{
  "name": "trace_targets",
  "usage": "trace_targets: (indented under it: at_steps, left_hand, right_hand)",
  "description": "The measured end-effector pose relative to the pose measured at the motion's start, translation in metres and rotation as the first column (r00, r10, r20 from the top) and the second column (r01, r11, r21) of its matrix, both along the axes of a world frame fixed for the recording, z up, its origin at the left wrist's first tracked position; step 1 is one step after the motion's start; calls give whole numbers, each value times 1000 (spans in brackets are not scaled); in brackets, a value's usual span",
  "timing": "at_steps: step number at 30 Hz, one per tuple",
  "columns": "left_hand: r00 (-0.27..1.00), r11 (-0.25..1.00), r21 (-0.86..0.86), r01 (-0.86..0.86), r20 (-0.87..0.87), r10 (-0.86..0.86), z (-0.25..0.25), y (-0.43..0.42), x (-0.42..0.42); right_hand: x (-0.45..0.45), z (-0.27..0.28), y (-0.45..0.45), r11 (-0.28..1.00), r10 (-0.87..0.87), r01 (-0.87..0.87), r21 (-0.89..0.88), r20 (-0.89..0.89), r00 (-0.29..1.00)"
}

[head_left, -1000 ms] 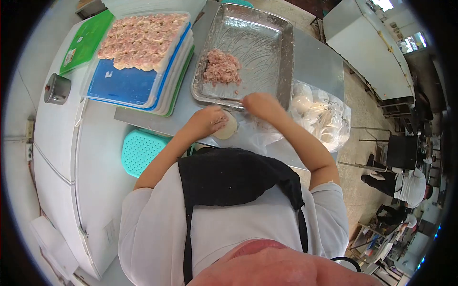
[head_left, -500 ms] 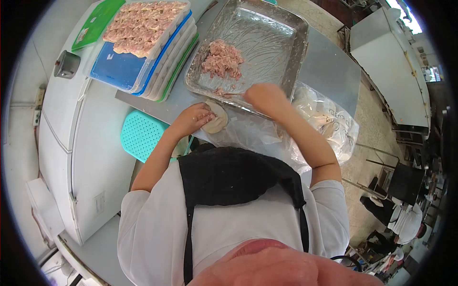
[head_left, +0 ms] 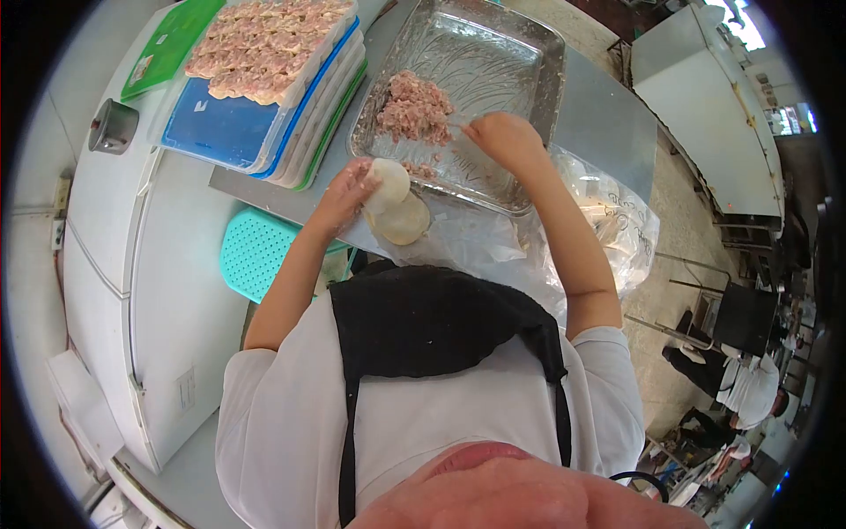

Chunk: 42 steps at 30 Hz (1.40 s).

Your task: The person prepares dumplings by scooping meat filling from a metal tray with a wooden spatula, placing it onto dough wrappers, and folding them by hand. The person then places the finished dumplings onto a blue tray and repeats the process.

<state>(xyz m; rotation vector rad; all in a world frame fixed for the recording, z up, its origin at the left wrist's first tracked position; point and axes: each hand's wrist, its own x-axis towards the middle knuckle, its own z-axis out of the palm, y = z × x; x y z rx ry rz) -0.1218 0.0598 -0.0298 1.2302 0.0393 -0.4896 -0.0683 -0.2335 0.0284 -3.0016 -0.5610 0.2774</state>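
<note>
A pale round dough wrapper [head_left: 390,183] is pinched in my left hand [head_left: 346,196], lifted just above a stack of more wrappers [head_left: 403,222]. The stack lies on a plastic bag [head_left: 471,236] at the near edge of the steel table. My right hand [head_left: 507,139] is closed around a thin utensil [head_left: 460,124]; its kind is hard to make out. The utensil's tip meets the side of a mound of minced meat [head_left: 412,106]. That mound sits at the left of a smeared metal tray [head_left: 548,93], with small bits of meat near the tray's front edge.
Left of the tray stand stacked plastic containers [head_left: 300,145] with blue and green lids; the top one holds rows of filled dumplings [head_left: 264,48]. A bag of wrappers [head_left: 608,225] lies at the right. A turquoise stool [head_left: 256,256] is below the table. Another person [head_left: 749,388] is far right.
My left hand has picked a wrapper off the stack and raised it. My right hand has moved the utensil from the tray's front edge up to the meat mound.
</note>
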Motion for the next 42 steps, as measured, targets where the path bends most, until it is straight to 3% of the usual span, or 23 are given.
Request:
trace_targets:
  at_steps: [1, 2, 4, 5, 9, 11, 12, 14, 15, 17, 18, 21, 22, 23, 24, 26, 28, 31, 33, 37, 39, 40, 42]
  left_hand:
    - [997, 998, 40, 50, 62, -52, 6, 2, 2]
    - [987, 992, 83, 96, 122, -106, 9, 4, 4]
    - [969, 977, 93, 193, 140, -205, 9, 15, 12]
    - [945, 955, 109, 277, 151, -291, 8, 20, 14]
    - [904, 905, 306, 294, 218, -368, 13, 29, 19]
    - [947, 948, 191, 253, 151, -283, 16, 26, 21]
    - [945, 949, 184, 258, 156, -287, 20, 21, 20]
    - [850, 924, 109, 366, 366, -380, 32, 9, 18]
    - [848, 922, 103, 372, 366, -383, 37, 6, 19]
    - [917, 795, -518, 315, -51, -396, 43, 2, 25]
    - [915, 793, -521, 317, -52, -400, 46, -1, 30]
    - [957, 809, -544, 222, -39, -289, 50, -9, 51]
    - [988, 888, -434, 153, 53, -144, 50, -10, 59]
    - [987, 944, -325, 59, 160, -7, 50, -12, 65]
    - [988, 944, -324, 57, 157, -6, 54, -12, 69]
    - [916, 941, -328, -85, 345, 203, 73, -11, 76]
    - [920, 950, -306, -60, 353, 172, 88, -8, 78]
    - [865, 939, -316, -133, 425, 266, 92, -10, 80]
    - [857, 946, -282, -162, 436, 277, 89, -8, 78]
    - [844, 932, -282, -227, 421, 333, 72, -14, 73]
    - [844, 932, -245, -267, 408, 349, 66, -13, 72]
    - [841, 931, -241, -275, 408, 355, 64, -13, 70]
    - [851, 921, -243, -303, 365, 376, 60, -13, 67]
  right_hand:
    - [2, -10, 2, 998, -51, 45, 53, 125, 991]
    - [-3, -20, 6, 998, -59, 54, 45, 125, 990]
    - [-25, -24, 25, 998, 56, -56, 6, -57, 997]
    - [-40, -17, 31, 993, 96, -99, -61, -48, 994]
    - [-29, 20, 25, 997, -51, 41, -66, -153, 987]
    - [-21, 5, 27, 990, -139, 140, -11, 61, 988]
    - [-26, -1, 35, 989, -144, 145, -19, 65, 987]
    - [-43, -11, 56, 993, -119, 120, -1, -113, 986]
    - [-45, 9, 57, 983, -155, 140, -116, -137, 978]
    - [-48, 41, 39, 973, -201, 182, -141, -136, 970]
    - [-49, 48, 33, 963, -235, 214, -161, -124, 964]
    - [-57, 25, 31, 900, -362, 300, -317, -158, 919]
    - [-60, 17, 40, 900, -361, 299, -318, -158, 919]
    - [-62, 6, 55, 926, -318, 286, -247, -100, 943]
    - [-62, -3, 70, 948, -278, 267, -174, -39, 960]
    - [-56, -17, 89, 972, -201, 201, -124, 13, 979]
    - [-48, -9, 96, 988, -128, 134, -74, 76, 989]
    - [-27, 7, 88, 991, -62, 61, -122, -10, 998]
    - [-14, 5, 73, 994, -101, 109, -21, 222, 970]
    - [8, -50, 41, 997, -51, 30, 74, 298, 953]
    - [4, -60, 37, 962, -73, 48, 269, 83, 994]
    - [1, -62, 39, 961, -64, 40, 273, 82, 995]
    - [-11, -67, 46, 922, -24, 109, 372, -224, 974]
